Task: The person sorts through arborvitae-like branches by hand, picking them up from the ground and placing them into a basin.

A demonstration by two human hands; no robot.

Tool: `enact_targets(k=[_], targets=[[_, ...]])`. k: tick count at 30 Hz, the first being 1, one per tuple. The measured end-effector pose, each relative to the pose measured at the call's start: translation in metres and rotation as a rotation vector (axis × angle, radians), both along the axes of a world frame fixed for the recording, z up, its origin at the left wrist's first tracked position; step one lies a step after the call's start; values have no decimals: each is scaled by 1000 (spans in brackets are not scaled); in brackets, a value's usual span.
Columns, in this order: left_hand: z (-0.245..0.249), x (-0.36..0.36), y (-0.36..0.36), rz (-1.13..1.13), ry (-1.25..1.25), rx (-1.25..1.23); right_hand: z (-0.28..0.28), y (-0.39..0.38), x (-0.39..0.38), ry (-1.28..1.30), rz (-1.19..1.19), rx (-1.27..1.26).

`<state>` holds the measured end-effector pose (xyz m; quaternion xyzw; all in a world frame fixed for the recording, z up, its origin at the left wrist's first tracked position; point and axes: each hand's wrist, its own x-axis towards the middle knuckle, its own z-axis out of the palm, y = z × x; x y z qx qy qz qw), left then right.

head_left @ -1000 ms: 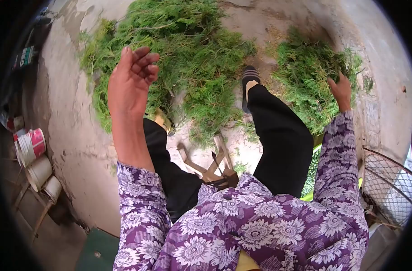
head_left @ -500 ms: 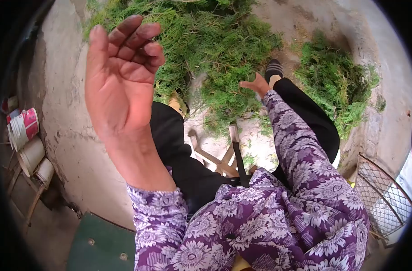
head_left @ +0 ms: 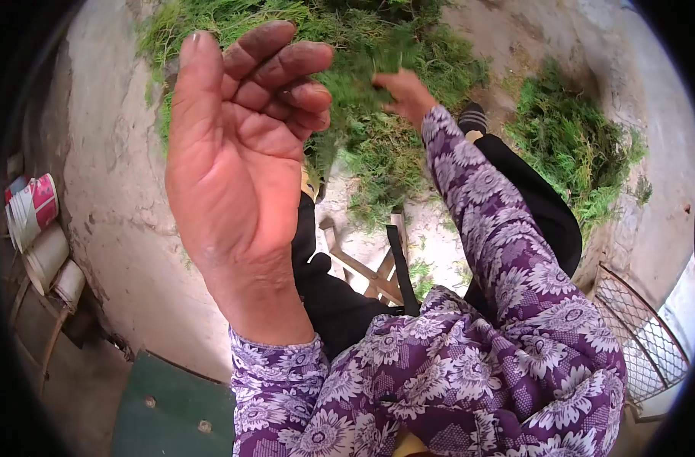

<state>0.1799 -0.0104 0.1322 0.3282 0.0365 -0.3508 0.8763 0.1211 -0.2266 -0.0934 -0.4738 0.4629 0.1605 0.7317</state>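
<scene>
Sitting over a rough concrete floor [head_left: 107, 228], the person lifts the left hand [head_left: 241, 152] close to the camera, palm turned toward the lens. Its fingers [head_left: 286, 68] curl loosely over the palm with dirt on the tips, and nothing lies in it. The right hand [head_left: 403, 90] stretches forward on a purple flowered sleeve [head_left: 500, 251] and sinks its fingertips into the near edge of the large heap of green sprigs [head_left: 378, 30]. Foliage hides those fingertips, so it cannot be told whether they have closed on a sprig or only touch the greenery.

The large heap spreads across the top of the view, straight ahead of the person's knees. A smaller heap of the same greenery [head_left: 572, 137] lies well apart to the right, beyond the right leg in black trousers [head_left: 534, 213], whose striped shoe [head_left: 472, 118] rests just beside the right wrist. Between the legs stands a low wooden frame [head_left: 363, 270] on the floor, with a dark strap [head_left: 399, 263] across it.

At the far left edge sit stacked buckets [head_left: 31, 217], one with a pink and white label. A green board [head_left: 172, 411] lies at the lower left, and a wire mesh panel [head_left: 641, 327] stands at the lower right.
</scene>
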Motion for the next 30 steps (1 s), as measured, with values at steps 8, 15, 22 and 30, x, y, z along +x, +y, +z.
enact_targets(k=[8,15,22,30], targets=[[6,-10,-4,-3,18,-55,19,-8,-17,-93,-2,-119],[3,-22,-2,-38,3,-122,-83,139,-199,12,1424,-435],[4,-32,-10,-59,35,-60,-148,166,-212,154,1463,-313],[10,-34,-22,-6,48,-36,-86,26,-116,-99,874,-981]])
